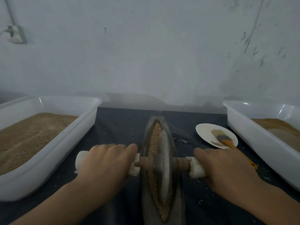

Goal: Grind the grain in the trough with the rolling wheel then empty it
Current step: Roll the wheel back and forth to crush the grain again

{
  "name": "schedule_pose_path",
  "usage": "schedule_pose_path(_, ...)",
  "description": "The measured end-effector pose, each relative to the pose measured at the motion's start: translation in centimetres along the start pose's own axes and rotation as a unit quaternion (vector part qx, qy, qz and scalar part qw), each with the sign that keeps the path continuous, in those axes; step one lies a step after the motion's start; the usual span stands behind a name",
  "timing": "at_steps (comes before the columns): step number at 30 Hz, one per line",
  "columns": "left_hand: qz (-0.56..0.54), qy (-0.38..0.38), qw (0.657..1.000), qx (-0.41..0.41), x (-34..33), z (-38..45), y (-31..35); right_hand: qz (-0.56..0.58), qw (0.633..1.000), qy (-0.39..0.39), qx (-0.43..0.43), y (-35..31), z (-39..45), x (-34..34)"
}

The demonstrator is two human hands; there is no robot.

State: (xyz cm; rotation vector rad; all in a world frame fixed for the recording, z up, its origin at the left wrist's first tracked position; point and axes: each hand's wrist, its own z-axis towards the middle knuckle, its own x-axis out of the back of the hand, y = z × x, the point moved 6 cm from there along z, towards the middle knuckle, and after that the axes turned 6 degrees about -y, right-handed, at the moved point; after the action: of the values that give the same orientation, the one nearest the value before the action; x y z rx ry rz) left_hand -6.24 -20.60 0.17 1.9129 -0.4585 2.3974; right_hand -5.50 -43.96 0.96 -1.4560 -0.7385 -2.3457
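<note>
Head view is showing the left hand [103, 161] and right hand [225, 166] each wrapping a white handle end of the axle, with the rolling wheel [163, 166] sitting edge-down in the boat-shaped trough [144, 159] on the dark worktop [116, 127]. Grain [155, 140] is lying along the groove, much of it looking whole, so grinding is judged unfinished. Good practice is calling for even downward pressure from both sides, the axle kept square, and strokes stopping short of the tapered ends.

— Dim, bluish light throughout; the pale plaster wall [146, 54] looks grey and soft.
— Glare spots on the white plastic tub [90, 111] rims, motion blur, bowed edges.
</note>
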Motion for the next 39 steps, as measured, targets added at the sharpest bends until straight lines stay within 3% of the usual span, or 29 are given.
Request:
schedule_pose_path(4, 0.006, -0.001, 1.000, 0.005, -0.2, 1.4, -0.1, 0.001, 1.000, -0.004, -0.007, 0.3, 0.8, -1.0)
schedule_pose_path(7, 0.024, 0.018, 0.999, 0.021, -1.0, 5.2, -0.6, -0.037, 0.996, -0.049, -0.070, 1.7, 3.2, -3.4)
schedule_pose_path(11, 0.045, 0.061, 0.997, 0.031, -1.5, 10.2, -1.7, 0.002, 0.988, -0.055, -0.144, 4.2, 7.8, -5.9)
schedule_pose_path(15, 0.034, 0.060, 0.996, 0.056, -1.9, 12.3, -2.4, -0.016, 0.984, -0.064, -0.163, 5.3, 10.3, -7.0)
schedule_pose_path(22, 0.018, 0.025, 1.000, 0.007, -1.1, 5.3, -0.6, 0.056, 0.985, -0.129, -0.097, 2.2, 4.3, -3.6)
schedule_pose_path(25, -0.012, 0.003, 1.000, 0.001, -0.8, 0.8, -0.5, -0.025, 0.997, -0.070, -0.010, 0.1, 1.2, 0.0)
schedule_pose_path(27, -0.007, 0.015, 1.000, 0.000, -0.2, -1.0, -0.3, -0.040, 0.999, -0.007, -0.002, -0.5, 0.1, 2.1)
schedule_pose_path(31, 0.024, 0.035, 0.999, 0.003, -0.2, -0.5, -0.3, -0.041, 0.998, -0.037, -0.011, -0.2, 0.9, 0.3)
schedule_pose_path(39, 0.038, 0.047, 0.997, 0.049, -1.8, 9.2, -1.6, 0.005, 0.985, -0.082, -0.151, 4.1, 8.3, -5.5)
